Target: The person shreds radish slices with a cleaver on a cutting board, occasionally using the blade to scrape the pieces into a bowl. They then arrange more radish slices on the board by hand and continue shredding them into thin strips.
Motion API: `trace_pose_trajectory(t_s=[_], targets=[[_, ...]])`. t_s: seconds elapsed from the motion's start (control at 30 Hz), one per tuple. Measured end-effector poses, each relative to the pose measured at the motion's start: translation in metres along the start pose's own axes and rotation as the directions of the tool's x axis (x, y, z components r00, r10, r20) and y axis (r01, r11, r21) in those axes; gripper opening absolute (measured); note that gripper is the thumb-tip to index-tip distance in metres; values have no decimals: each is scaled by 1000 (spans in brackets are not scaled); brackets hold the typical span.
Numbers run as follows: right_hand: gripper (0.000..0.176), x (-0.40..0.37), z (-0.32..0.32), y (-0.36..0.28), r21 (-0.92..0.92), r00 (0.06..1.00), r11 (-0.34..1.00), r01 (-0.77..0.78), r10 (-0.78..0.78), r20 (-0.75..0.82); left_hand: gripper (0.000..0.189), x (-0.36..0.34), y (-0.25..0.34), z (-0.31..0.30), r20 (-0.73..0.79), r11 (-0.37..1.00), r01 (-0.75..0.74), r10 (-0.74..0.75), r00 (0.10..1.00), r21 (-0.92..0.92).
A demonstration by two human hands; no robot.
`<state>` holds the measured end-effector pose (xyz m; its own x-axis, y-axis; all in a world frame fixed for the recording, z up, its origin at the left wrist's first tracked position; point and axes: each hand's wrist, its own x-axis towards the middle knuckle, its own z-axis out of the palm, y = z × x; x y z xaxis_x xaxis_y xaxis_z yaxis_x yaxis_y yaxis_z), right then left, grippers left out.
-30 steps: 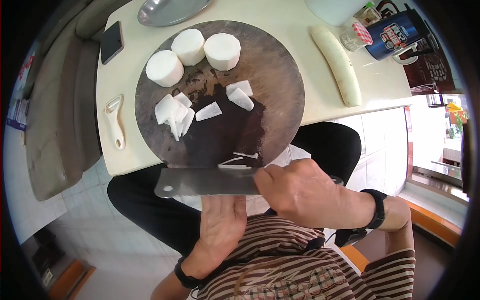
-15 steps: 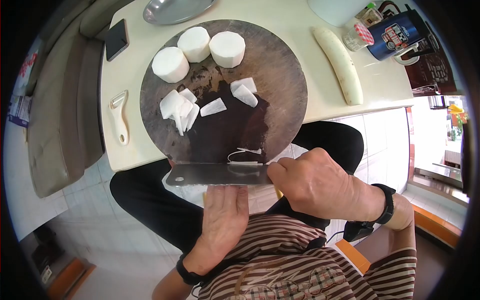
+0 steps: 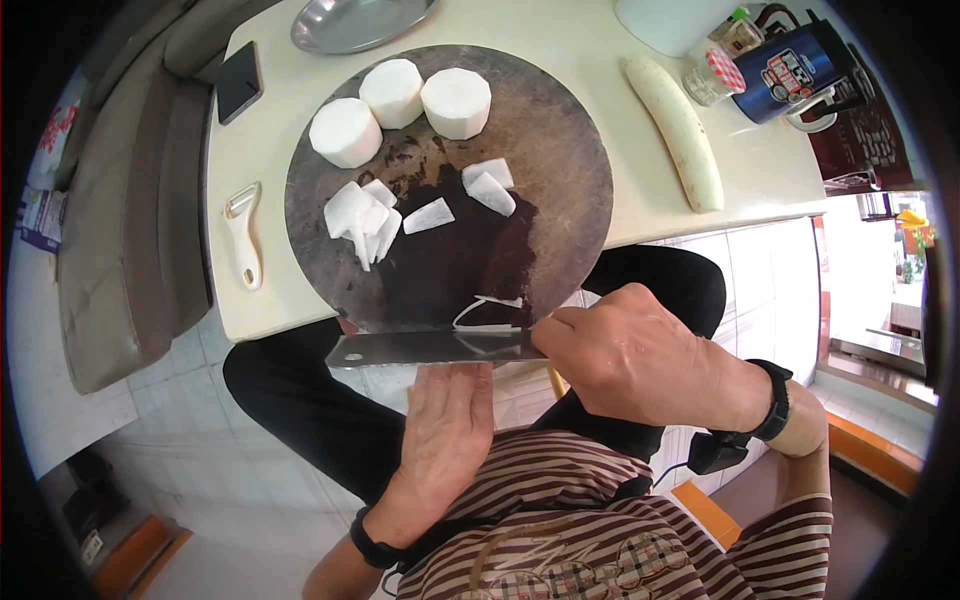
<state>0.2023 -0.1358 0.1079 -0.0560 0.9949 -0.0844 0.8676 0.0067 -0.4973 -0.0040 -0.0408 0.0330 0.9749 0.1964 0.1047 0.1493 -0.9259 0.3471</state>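
Observation:
My right hand is wrapped round the handle of a cleaver, whose wide blade lies along the near edge of a round cutting board. Just below the blade is my left hand, fingers straight and held together, with the tips hidden behind the steel. Thin white peel strips rest on the board at the blade's far side. Farther in lie a small heap of flat white radish slices, a single slice and an overlapping pair. Three peeled radish chunks stand at the back.
A whole white radish lies right of the board, near a jar with a checked lid and a blue mug. On the left are a peeler and a phone. A metal dish sits at the back.
The cleaver's free end has shifted slightly left and its blade is tilted a little differently. My left hand has moved up very slightly; the slices and chunks stay in place on the board.

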Motion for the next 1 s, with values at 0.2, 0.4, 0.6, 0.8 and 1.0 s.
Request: trace_pose_trajectory(t_s=[0.2, 0.4, 0.6, 0.8, 1.0], targets=[[13, 3, -3, 9, -6, 998, 1000, 17, -16, 69, 46, 0, 0, 0, 2, 1000, -9, 9, 1000, -20], [13, 12, 9, -3, -36, 1000, 999, 22, -22, 7, 46, -1, 1, 1, 10, 999, 14, -13, 1000, -50], [14, -1, 14, 5, 16, 985, 999, -40, 42, -165, 46, 11, 3, -6, -86, 990, 65, -76, 993, -126], [18, -20, 15, 9, 171, 914, 970, -173, 222, -338, 38, 46, -18, -22, -249, 980, 81, -124, 960, -179], [12, -30, 13, 11, 280, 855, 921, -272, 365, -368, 38, 95, -52, -19, -357, 994, 89, -61, 932, 63]])
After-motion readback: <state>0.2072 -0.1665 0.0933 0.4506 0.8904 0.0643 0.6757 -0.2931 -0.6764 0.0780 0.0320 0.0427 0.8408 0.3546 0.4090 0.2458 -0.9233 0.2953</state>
